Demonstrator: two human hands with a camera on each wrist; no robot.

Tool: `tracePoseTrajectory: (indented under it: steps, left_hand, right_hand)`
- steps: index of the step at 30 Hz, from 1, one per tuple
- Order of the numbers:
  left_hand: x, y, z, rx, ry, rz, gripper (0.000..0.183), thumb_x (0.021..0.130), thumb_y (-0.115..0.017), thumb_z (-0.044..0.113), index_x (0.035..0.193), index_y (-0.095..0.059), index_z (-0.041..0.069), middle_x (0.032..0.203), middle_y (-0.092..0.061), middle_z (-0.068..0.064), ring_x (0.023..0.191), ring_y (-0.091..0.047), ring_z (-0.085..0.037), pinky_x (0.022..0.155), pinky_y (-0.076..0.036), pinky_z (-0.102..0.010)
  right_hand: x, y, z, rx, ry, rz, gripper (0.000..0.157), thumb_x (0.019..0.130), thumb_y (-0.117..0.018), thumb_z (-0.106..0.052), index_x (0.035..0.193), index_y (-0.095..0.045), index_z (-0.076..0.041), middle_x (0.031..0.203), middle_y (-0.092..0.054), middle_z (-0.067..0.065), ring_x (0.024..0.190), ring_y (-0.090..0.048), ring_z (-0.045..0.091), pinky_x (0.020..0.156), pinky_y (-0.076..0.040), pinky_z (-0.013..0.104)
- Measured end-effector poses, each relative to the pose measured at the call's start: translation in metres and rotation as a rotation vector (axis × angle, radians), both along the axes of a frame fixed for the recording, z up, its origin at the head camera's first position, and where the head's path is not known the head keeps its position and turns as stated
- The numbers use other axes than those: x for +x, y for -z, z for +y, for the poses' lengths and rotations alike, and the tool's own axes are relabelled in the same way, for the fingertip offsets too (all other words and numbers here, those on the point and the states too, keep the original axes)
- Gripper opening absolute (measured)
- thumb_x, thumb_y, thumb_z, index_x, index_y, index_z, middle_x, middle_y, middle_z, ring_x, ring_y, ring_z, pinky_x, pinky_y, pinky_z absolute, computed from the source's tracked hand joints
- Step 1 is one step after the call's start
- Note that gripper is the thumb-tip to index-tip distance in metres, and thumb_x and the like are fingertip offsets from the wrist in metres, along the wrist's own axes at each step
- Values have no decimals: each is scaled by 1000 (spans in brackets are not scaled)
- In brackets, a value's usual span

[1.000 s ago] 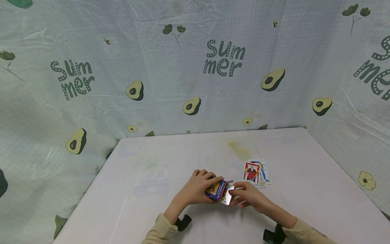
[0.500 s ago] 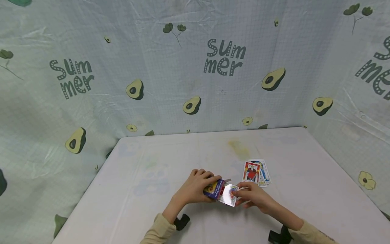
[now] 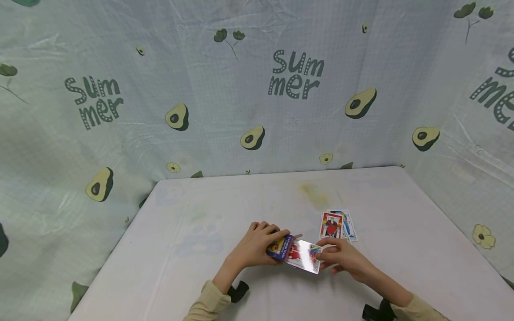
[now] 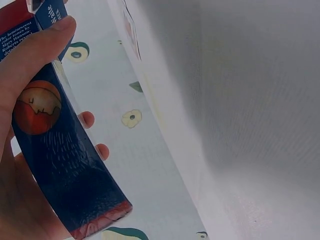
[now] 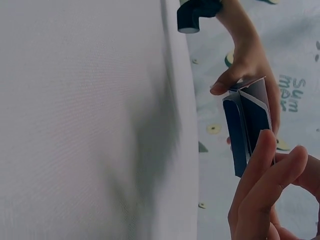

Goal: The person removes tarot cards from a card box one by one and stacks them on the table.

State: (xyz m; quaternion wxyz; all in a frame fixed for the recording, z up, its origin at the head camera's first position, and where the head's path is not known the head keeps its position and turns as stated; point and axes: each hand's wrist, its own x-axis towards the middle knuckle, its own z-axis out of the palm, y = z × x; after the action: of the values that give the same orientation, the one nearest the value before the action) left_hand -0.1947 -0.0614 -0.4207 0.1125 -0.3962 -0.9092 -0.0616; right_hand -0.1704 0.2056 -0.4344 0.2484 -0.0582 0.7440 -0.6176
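My left hand [image 3: 253,247] grips a blue and yellow card box [image 3: 279,248] above the table. In the left wrist view the thumb lies across the printed narrow side of the box [image 4: 67,155], and fingertips show behind it. A glossy playing card [image 3: 307,256] sticks well out of the open right end of the box, its face partly lost in glare. My right hand [image 3: 347,261] pinches that card's outer end. Whether more than one card is in the pinch, I cannot tell. From the right wrist, the box [image 5: 250,120] appears end-on with its flaps spread.
Several face-up cards [image 3: 331,225] lie overlapped on the white table [image 3: 225,200], just beyond my right hand. An avocado-print curtain [image 3: 217,89] borders the table's back and sides. A dark wrist mount [image 3: 238,292] sits at my left wrist, another [image 3: 377,312] at my right.
My right hand has moved right, drawing the card farther out of the box. The left hand with the box has shifted slightly left. The cards on the table stay put.
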Motion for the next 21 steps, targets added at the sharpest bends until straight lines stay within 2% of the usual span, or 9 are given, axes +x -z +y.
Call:
tracePoseTrajectory:
  steps: [9, 21]
  left_hand:
    - [2, -1, -2, -16, -19, -19, 75, 65, -72, 51, 131, -42, 30, 114, -53, 5, 101, -46, -13, 87, -36, -39]
    - [3, 0, -5, -11, -31, -16, 75, 65, -72, 51, 131, -43, 30, 114, -53, 4, 102, -46, -14, 87, -36, -39]
  right_hand:
    - [4, 0, 12, -8, -23, 20, 45, 84, -61, -26, 117, -46, 1, 80, -67, -3, 68, -66, 13, 51, -44, 22]
    - [6, -2, 22, 8, 2, 4, 46, 86, -58, -26, 120, -45, 2, 88, -68, -2, 71, -66, 14, 53, -45, 22]
